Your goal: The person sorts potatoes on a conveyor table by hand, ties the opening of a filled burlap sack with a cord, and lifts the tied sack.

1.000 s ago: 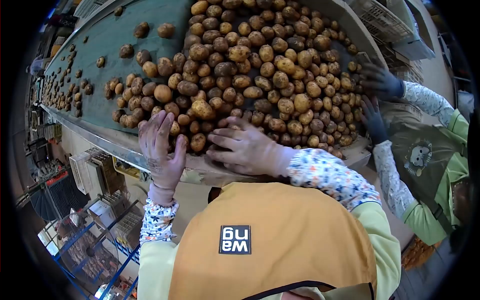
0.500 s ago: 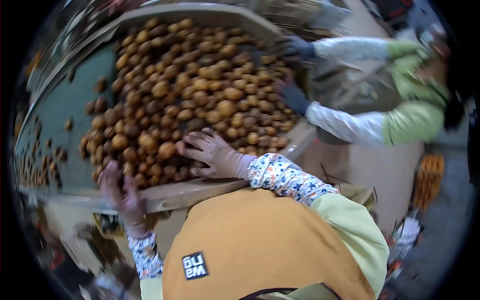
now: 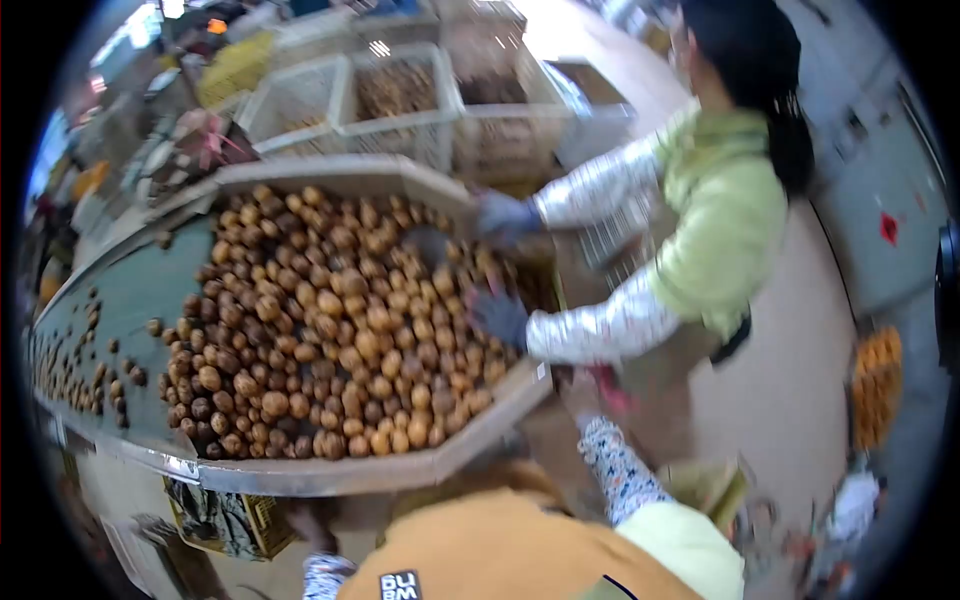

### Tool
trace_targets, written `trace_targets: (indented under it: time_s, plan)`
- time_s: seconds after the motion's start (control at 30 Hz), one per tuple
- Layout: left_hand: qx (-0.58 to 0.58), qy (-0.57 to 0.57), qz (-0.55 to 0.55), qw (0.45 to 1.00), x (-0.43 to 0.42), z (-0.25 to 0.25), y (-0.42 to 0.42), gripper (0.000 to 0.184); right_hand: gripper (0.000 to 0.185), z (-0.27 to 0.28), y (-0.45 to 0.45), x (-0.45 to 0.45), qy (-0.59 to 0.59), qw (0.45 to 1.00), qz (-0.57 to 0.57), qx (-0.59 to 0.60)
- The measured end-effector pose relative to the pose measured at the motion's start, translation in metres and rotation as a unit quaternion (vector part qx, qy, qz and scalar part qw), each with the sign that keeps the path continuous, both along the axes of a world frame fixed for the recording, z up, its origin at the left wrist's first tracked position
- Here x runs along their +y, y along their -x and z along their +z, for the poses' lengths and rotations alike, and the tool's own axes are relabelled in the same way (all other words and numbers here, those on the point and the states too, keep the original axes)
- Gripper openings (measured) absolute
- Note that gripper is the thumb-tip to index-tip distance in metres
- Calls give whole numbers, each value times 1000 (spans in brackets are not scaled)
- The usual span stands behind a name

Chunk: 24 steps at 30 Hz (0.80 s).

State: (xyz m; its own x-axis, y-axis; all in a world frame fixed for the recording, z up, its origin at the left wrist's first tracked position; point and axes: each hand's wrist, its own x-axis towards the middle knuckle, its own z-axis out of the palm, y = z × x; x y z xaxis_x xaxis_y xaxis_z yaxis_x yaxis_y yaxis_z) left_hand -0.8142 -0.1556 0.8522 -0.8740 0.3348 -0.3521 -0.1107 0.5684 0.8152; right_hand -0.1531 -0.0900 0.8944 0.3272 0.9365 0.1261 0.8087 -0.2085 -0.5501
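A heap of round brown pieces of produce [image 3: 330, 310], their kind not clear to me, covers the right part of the sorting table. Just past the table's right corner is my right hand [image 3: 579, 393], blurred, beside something pink [image 3: 610, 390]; its fingers do not show clearly. My left hand [image 3: 312, 526] hangs low under the near rim [image 3: 330, 478], close to a yellow crate [image 3: 268, 525] with dark material in it. It is dark and smeared, so its fingers cannot be made out.
A co-worker [image 3: 725, 210] stands at the table's right end, gloved hands [image 3: 500, 315] at the heap. A green belt [image 3: 150, 275] carries scattered pieces at left. Several white crates [image 3: 395, 130] stand behind. An orange stack [image 3: 877, 390] is at far right.
Both my hands have left the heap: the right went to beyond the right corner, the left dropped below the near rim. My view has tilted up, showing the crates behind.
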Motion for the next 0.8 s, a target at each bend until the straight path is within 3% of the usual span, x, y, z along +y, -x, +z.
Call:
trace_targets:
  time_s: [0.07,0.1,0.17,0.23,0.37,0.4,0.43,0.47,0.5,0.53,0.57,0.63,0.77,0.8]
  plan:
    - [-166,30,-46,985,11,-44,-108,44,37,-2,5,125,-115,933,290,-181]
    - [-235,31,-82,968,24,-61,-165,43,36,7,44,194,-188,805,413,-382]
    - [-342,14,-181,922,63,-82,-266,40,36,-2,50,204,-196,798,432,-372]
    - [-413,-15,-256,874,99,-92,-347,38,38,24,52,194,-220,824,417,-314]
    - [-526,-94,-300,790,156,-97,-465,35,46,22,49,195,-165,772,410,-456]
    - [-547,-113,-301,773,164,-99,-485,34,64,2,49,195,-165,722,376,-557]
    - [-568,-131,-295,757,168,-101,-503,33,64,-13,34,181,-161,725,376,-554]
    - [-583,-154,-287,744,167,-104,-517,33,57,-28,6,158,18,835,319,-448]
    - [-596,-173,-278,733,163,-110,-528,32,51,-38,-25,130,194,896,244,-317]
    - [-604,-188,-273,725,155,-113,-537,32,47,-46,-51,103,358,906,152,-168]
    - [-609,-205,-267,718,141,-118,-543,31,46,-49,-60,79,500,865,53,-8]
    - [-608,-249,-249,712,101,-129,-543,31,52,-48,-46,46,446,894,-30,7]
    - [-578,-311,-204,726,21,-171,-534,34,48,-56,-26,-47,396,918,20,12]
    - [-614,-147,-152,761,2,-136,-520,36,43,-62,-18,-77,434,893,116,-43]
